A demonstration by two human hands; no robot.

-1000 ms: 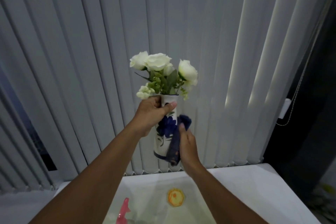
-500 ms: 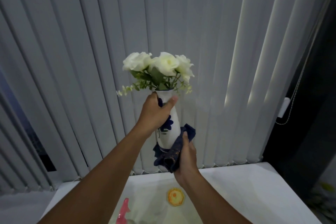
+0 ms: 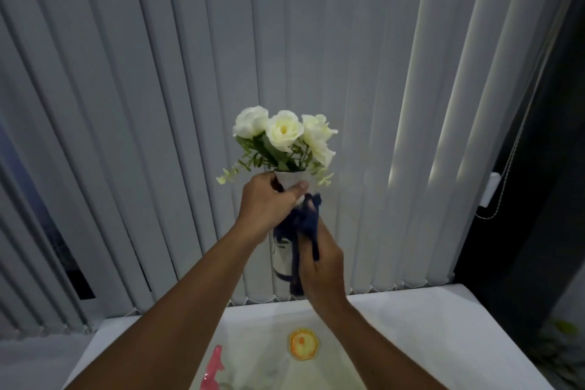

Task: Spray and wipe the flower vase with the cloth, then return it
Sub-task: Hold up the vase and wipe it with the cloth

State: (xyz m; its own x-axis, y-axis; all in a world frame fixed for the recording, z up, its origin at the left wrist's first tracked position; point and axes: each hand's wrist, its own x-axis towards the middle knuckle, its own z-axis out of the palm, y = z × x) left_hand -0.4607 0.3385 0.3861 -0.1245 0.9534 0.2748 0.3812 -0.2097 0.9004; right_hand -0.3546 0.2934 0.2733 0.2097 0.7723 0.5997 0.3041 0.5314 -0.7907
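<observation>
Glossy glazed ceramic vase, soft matt navy cloth, smooth white tabletop

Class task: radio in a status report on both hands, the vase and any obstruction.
Left hand gripping vase neck. Right hand pressing dark blue cloth on vase side. Vase held above white table. No obstruction seen.

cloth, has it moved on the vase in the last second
Yes. The cloth in the right hand has slid up the vase, from its base to just under the left hand at the neck.

Home rm: vertical blinds, white table
</observation>
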